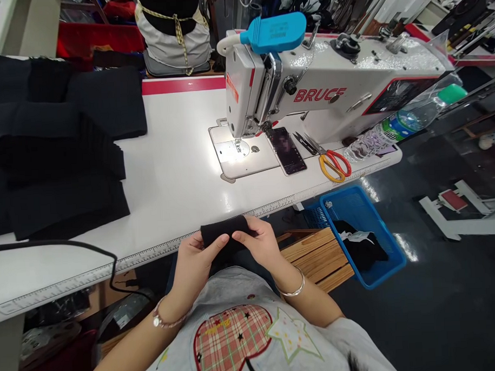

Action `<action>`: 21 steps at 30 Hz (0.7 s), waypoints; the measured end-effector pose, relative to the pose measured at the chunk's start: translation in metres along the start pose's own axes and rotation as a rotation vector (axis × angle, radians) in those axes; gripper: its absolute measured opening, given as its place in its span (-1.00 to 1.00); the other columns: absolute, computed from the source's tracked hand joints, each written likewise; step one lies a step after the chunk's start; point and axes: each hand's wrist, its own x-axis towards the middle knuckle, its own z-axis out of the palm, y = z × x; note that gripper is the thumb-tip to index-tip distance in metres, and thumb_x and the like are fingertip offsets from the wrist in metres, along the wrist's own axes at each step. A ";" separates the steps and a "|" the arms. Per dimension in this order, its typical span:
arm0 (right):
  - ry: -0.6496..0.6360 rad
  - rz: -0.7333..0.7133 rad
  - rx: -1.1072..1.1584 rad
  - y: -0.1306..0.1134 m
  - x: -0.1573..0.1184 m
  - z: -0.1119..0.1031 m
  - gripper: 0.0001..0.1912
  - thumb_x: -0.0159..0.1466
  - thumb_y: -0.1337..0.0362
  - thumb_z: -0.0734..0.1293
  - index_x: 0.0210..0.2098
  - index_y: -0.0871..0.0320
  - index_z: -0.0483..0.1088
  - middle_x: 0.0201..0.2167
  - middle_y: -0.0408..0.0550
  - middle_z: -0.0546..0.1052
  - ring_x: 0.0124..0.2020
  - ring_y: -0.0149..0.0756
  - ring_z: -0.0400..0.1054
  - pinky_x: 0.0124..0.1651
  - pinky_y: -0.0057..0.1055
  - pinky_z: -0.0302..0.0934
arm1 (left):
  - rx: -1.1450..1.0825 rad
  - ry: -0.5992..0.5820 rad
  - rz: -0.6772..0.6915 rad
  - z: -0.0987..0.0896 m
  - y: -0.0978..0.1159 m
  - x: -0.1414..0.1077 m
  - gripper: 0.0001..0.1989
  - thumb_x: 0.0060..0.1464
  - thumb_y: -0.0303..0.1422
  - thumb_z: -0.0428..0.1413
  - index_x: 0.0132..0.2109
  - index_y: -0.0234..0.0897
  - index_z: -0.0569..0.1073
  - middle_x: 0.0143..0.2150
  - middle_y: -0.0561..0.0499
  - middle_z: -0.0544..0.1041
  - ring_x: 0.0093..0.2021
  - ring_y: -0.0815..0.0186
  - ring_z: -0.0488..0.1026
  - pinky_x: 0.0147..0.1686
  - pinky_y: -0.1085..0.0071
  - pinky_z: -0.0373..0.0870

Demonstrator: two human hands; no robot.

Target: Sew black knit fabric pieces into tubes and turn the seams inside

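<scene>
A small piece of black fabric (221,228) is stretched between my two hands, just in front of the table's ruled edge. My left hand (195,263) pinches its left end, thumb on top and fingers behind. At the other end my right hand (261,242) grips it the same way, the two thumbs close together. The cloth's upper edge looks folded, and its lower part drops out of sight towards my lap. Beyond my hands stands a white sewing machine (264,93), its lamp lighting the metal needle plate (246,153).
Stacks of black fabric (60,159) cover the table's left side. A phone (287,151), scissors (334,163) and a plastic bottle (407,120) lie by the machine. A blue basket (368,278) with black cloth stands right of a wooden stool (315,256). A black cable (83,244) crosses the front edge.
</scene>
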 end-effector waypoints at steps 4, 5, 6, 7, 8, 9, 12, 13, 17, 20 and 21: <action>0.069 0.089 0.088 0.004 -0.002 0.002 -0.65 0.12 -0.04 0.44 -0.46 0.15 0.49 -0.50 -0.13 0.47 -0.41 -0.30 0.32 -0.29 -0.37 0.25 | -0.019 -0.018 0.015 -0.005 -0.001 0.005 -0.69 -0.16 -0.27 0.38 -0.22 -0.28 0.61 -0.24 -0.02 0.66 -0.20 0.22 0.56 -0.10 0.32 0.49; 0.083 0.115 0.113 0.005 -0.002 0.002 -0.65 0.11 -0.04 0.45 -0.45 0.15 0.50 -0.50 -0.13 0.48 -0.42 -0.31 0.32 -0.30 -0.38 0.25 | -0.024 -0.023 0.016 -0.006 -0.002 0.006 -0.68 -0.16 -0.27 0.38 -0.22 -0.29 0.61 -0.24 -0.03 0.66 -0.19 0.22 0.56 -0.08 0.31 0.49; 0.092 0.135 0.139 0.005 -0.002 0.003 -0.65 0.10 -0.03 0.46 -0.44 0.15 0.50 -0.50 -0.13 0.48 -0.43 -0.32 0.32 -0.31 -0.39 0.26 | -0.025 -0.025 0.017 -0.006 -0.002 0.007 -0.69 -0.16 -0.27 0.38 -0.22 -0.29 0.61 -0.25 -0.03 0.66 -0.19 0.23 0.56 -0.07 0.32 0.48; 0.099 0.151 0.166 0.004 -0.002 0.004 -0.67 0.09 -0.01 0.46 -0.43 0.15 0.51 -0.49 -0.13 0.50 -0.42 -0.32 0.33 -0.31 -0.40 0.26 | -0.024 -0.025 0.016 -0.006 -0.002 0.008 -0.69 -0.16 -0.27 0.38 -0.22 -0.29 0.61 -0.25 -0.03 0.65 -0.20 0.25 0.56 -0.06 0.33 0.47; 0.101 0.165 0.197 0.004 -0.002 0.004 -0.68 0.07 0.01 0.48 -0.42 0.15 0.52 -0.48 -0.13 0.51 -0.42 -0.32 0.34 -0.31 -0.40 0.27 | -0.023 -0.024 0.017 -0.006 -0.002 0.009 -0.68 -0.16 -0.28 0.38 -0.22 -0.29 0.60 -0.25 -0.02 0.65 -0.20 0.27 0.55 -0.06 0.34 0.46; 0.099 0.178 0.232 0.003 -0.001 0.005 -0.70 0.06 0.03 0.49 -0.41 0.15 0.52 -0.47 -0.14 0.52 -0.41 -0.33 0.34 -0.29 -0.40 0.28 | -0.023 -0.022 0.017 -0.006 -0.003 0.009 -0.68 -0.17 -0.28 0.39 -0.21 -0.29 0.60 -0.25 -0.01 0.65 -0.21 0.29 0.55 -0.07 0.37 0.46; 0.075 0.226 0.323 0.001 0.000 0.006 -0.72 -0.03 0.12 0.56 -0.43 0.14 0.51 -0.46 -0.16 0.53 -0.42 -0.34 0.35 -0.27 -0.40 0.32 | -0.039 -0.002 0.013 -0.002 -0.003 0.010 -0.67 -0.20 -0.30 0.40 -0.24 -0.28 0.57 -0.30 0.04 0.63 -0.27 0.37 0.53 -0.16 0.46 0.46; 0.069 0.240 0.344 0.001 0.000 0.006 -0.72 -0.06 0.14 0.57 -0.44 0.14 0.51 -0.47 -0.17 0.53 -0.43 -0.35 0.35 -0.27 -0.40 0.32 | -0.054 0.004 0.005 -0.001 -0.003 0.010 -0.68 -0.22 -0.30 0.41 -0.27 -0.28 0.55 -0.33 0.06 0.62 -0.31 0.39 0.51 -0.20 0.48 0.45; 0.095 0.262 0.411 0.007 0.000 0.007 -0.71 -0.10 0.20 0.59 -0.44 0.14 0.51 -0.45 -0.18 0.55 -0.42 -0.36 0.37 -0.25 -0.40 0.32 | -0.108 -0.024 -0.027 0.002 -0.001 0.010 -0.67 -0.23 -0.28 0.41 -0.29 -0.28 0.52 -0.34 0.06 0.60 -0.33 0.37 0.52 -0.23 0.46 0.46; 0.113 0.265 0.461 0.010 0.000 0.007 -0.72 -0.10 0.21 0.60 -0.44 0.13 0.51 -0.44 -0.18 0.56 -0.40 -0.36 0.38 -0.23 -0.41 0.32 | -0.006 -0.097 -0.067 -0.001 -0.003 0.010 -0.60 -0.15 -0.19 0.36 -0.17 -0.30 0.57 -0.29 -0.04 0.62 -0.29 0.25 0.55 -0.25 0.38 0.49; 0.112 0.267 0.472 0.011 0.000 0.007 -0.72 -0.10 0.22 0.60 -0.45 0.13 0.51 -0.44 -0.18 0.56 -0.41 -0.36 0.37 -0.23 -0.41 0.32 | 0.051 -0.116 -0.071 -0.003 -0.003 0.011 -0.60 -0.12 -0.16 0.34 -0.16 -0.31 0.58 -0.30 -0.06 0.62 -0.29 0.22 0.55 -0.27 0.36 0.49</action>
